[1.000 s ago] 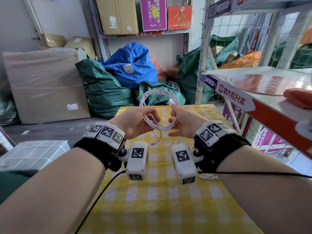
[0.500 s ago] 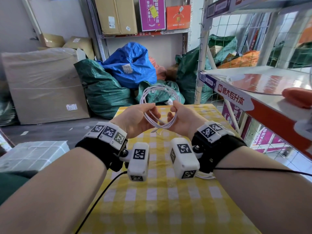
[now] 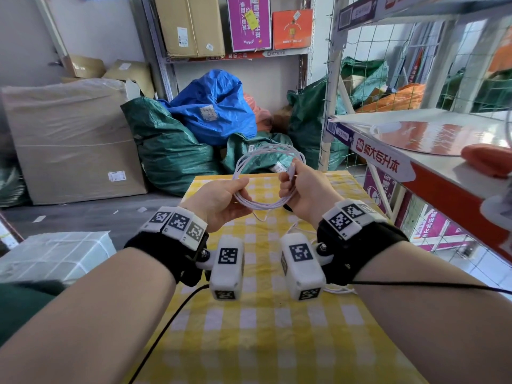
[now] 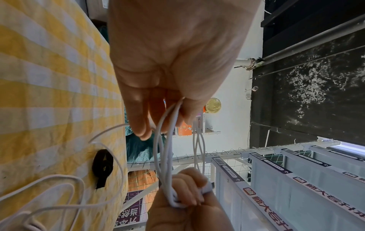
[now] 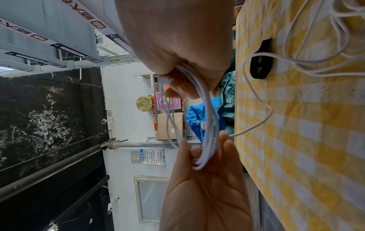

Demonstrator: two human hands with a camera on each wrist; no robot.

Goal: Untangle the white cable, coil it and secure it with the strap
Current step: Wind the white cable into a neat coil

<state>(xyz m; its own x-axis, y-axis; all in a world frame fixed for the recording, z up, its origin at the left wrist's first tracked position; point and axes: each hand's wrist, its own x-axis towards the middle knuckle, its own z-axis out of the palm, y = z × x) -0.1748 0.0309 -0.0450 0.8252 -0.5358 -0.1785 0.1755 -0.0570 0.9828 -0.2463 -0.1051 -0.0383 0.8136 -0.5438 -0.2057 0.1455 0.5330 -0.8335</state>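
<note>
Head: white cable (image 3: 266, 173) held up over the worktop (image 3: 277, 328) in several loops, left hand (image 3: 219, 200) and right hand (image 3: 307, 189) clamped on opposite sides, likely keeping turns together.

Left wrist: black strap (image 4: 102, 167) lying unused beside slack cable.

Right wrist: fingers (image 5: 177, 87) pinching the plug end.

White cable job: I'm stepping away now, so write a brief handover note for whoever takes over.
Left hand grips one side of the white cable coil; right hand pinches the other side, plug end at its fingertips.
Several loops are wound, held above the yellow checked table.
A loose tail still lies on the table.
The black strap lies unused on the cloth.
Left: coil the tail, wrap the strap.
</note>
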